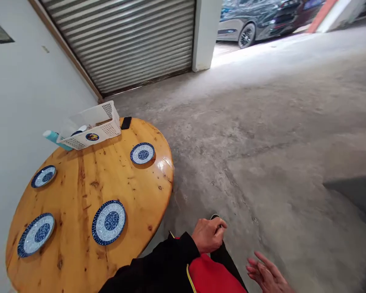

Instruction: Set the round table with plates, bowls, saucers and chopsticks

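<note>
Seen from above, standing beside a round wooden table [79, 191] on a concrete floor [262, 142]. Left hand [208, 234] low in view, curled into a loose fist against the person's own dark clothing, with a black sleeve [161, 264] and a red garment [213, 278] just below it; cannot tell whether anything is gripped inside. Right hand [266, 274] to the right of the left one and slightly lower, fingers spread and relaxed, holding nothing, hovering over the floor. Left of both hands, on the table, four blue-and-white plates: the nearest plate [109, 221] closest to the left hand, another [35, 235] farther left, a small one [43, 176] beyond, and one [142, 153] near the far edge. Past these, a white plastic basket [91, 126], a teal bottle [53, 138] and a dark phone [126, 122].
</note>
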Demonstrator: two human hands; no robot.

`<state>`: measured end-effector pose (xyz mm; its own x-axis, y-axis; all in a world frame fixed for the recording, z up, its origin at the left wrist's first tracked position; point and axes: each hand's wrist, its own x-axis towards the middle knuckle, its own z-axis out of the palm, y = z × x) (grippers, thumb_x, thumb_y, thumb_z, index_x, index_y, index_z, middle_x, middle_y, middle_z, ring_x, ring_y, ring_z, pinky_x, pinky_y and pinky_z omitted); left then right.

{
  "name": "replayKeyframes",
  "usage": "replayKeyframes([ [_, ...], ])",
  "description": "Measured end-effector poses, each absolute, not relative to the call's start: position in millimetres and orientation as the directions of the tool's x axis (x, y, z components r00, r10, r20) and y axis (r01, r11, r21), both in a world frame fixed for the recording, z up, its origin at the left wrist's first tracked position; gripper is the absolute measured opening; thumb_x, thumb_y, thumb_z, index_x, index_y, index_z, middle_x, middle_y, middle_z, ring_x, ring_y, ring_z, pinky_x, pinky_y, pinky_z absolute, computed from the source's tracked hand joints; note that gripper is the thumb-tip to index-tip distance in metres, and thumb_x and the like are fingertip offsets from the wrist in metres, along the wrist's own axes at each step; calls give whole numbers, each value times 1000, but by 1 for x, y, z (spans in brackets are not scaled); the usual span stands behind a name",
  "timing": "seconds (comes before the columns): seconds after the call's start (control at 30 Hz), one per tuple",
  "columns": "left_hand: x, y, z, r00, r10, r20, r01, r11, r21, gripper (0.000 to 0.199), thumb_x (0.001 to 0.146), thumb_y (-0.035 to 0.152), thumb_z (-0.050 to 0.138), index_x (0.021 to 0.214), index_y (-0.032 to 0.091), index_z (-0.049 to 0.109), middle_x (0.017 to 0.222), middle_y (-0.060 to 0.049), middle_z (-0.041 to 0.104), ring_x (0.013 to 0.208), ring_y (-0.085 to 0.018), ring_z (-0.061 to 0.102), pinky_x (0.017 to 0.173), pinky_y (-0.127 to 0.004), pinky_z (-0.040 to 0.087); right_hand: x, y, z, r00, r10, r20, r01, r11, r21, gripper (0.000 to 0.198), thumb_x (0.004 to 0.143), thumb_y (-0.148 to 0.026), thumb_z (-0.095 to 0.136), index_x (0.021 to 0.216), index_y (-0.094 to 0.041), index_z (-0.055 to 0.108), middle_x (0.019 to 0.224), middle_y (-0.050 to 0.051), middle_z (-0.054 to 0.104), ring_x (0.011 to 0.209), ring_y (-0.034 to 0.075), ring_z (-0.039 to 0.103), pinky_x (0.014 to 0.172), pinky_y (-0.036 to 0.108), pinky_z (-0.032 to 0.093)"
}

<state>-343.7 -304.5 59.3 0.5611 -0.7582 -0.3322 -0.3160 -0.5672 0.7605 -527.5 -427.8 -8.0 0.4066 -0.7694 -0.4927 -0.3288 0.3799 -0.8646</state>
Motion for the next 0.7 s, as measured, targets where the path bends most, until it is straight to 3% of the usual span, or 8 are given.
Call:
replayKeyframes([
  [0.1, -319, -348, 61, 661, -713, -236, -297, -537, 790, 39, 90, 17, 51, 127, 18, 65, 106, -6, 77, 100, -20, 72, 96, -33, 56, -484, -496, -2, 429, -723, -542, -339, 427, -838, 56, 55, -52, 79, 99, -19, 69, 93, 9, 76, 69, 23, 72, 55, 31, 60],
  [0.2, -302, -390, 66, 761, -626, -172, -261, -538, 801, 38, 91, 22, 54, 128, 15, 63, 121, -12, 73, 105, -21, 71, 94, -33, 57, -446, -560, 9, 478, -676, -560, -384, 413, -826, 61, 53, -53, 80, 101, -17, 69, 93, 9, 76, 70, 21, 71, 55, 28, 59],
  [0.37, -287, -435, 73, 821, -520, -235, -172, -618, 767, 31, 94, 28, 56, 122, 18, 66, 117, -10, 73, 98, -20, 72, 92, -32, 57, -386, -634, 15, 578, -595, -559, -435, 354, -828, 55, 53, -50, 81, 94, -15, 71, 87, 9, 76, 69, 21, 70, 56, 29, 59],
  [0.7, -209, -478, 69, 869, -389, -307, -81, -723, 686, 26, 98, 31, 54, 114, 20, 71, 111, -6, 77, 102, -20, 72, 94, -29, 54, -263, -643, 10, 737, -222, -638, -584, 268, -767, 60, 52, -61, 83, 91, -16, 74, 82, 10, 79, 68, 24, 73, 57, 32, 61],
])
